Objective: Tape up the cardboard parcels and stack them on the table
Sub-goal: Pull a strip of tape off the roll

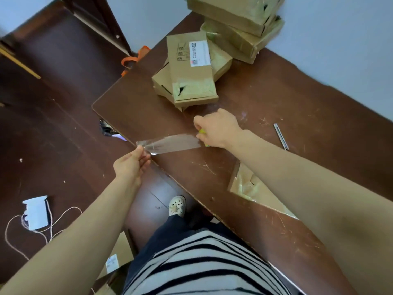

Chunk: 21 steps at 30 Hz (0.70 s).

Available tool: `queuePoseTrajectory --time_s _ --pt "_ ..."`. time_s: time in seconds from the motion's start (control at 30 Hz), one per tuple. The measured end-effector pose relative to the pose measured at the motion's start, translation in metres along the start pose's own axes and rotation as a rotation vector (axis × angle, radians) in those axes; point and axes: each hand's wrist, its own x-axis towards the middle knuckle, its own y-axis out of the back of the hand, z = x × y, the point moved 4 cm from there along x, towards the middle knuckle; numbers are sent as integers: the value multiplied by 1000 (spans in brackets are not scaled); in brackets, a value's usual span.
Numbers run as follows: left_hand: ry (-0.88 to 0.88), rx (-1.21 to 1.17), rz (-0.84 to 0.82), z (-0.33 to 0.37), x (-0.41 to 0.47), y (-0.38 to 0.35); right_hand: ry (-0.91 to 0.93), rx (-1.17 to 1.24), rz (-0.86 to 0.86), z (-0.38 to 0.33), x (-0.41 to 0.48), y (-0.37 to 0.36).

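**Desk:** What lies at your far left?

**Caption:** On the dark floor, a white sheet of paper point(36, 211) with a loop of pale pink cord point(12, 228) trailing from it.

**Desk:** And your left hand?

**Caption:** Your left hand point(131, 165) hangs just off the near edge of the table. Thumb and fingertips pinch the free end of a strip of clear packing tape point(170, 143). The strip runs taut to the right, low over the scratched dark brown wooden table point(131, 111). Beyond the table's far corner, orange straps point(133, 58) show.

**Desk:** Below the tape?

**Caption:** A flat cardboard box with a white label point(121, 243) lies on the floor by your leg. Your white perforated clog point(177, 206) stands beside the table edge, and your black-and-white striped top point(202, 262) fills the bottom of the view.

**Desk:** Where are the parcels?

**Caption:** A low pile of flat brown cardboard parcels point(191, 81) lies mid-table, beyond the tape. Its top one carries a white printed label and a torn, taped end. Farther right, by the pale wall, stands a taller stack of taped cardboard parcels point(238, 22). Another tape-patched cardboard parcel point(251, 188) lies near you, partly under your right forearm.

**Desk:** Your right hand?

**Caption:** Your right hand point(219, 129) is over the table at the strip's other end. Its fingers curl round a small yellow object point(203, 133), which the hand mostly hides. To its right, a slim silver metal bar point(280, 136) lies flat on the table, well apart.
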Motion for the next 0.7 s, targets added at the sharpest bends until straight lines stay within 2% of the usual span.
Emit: queuePoseTrajectory --time_s 0.27,0.7 --pt "51 -69 10 2 35 47 15 -199 -24 -66 44 -2" --pt "205 -147 -11 -13 52 65 -22 -239 25 -98 49 -21"
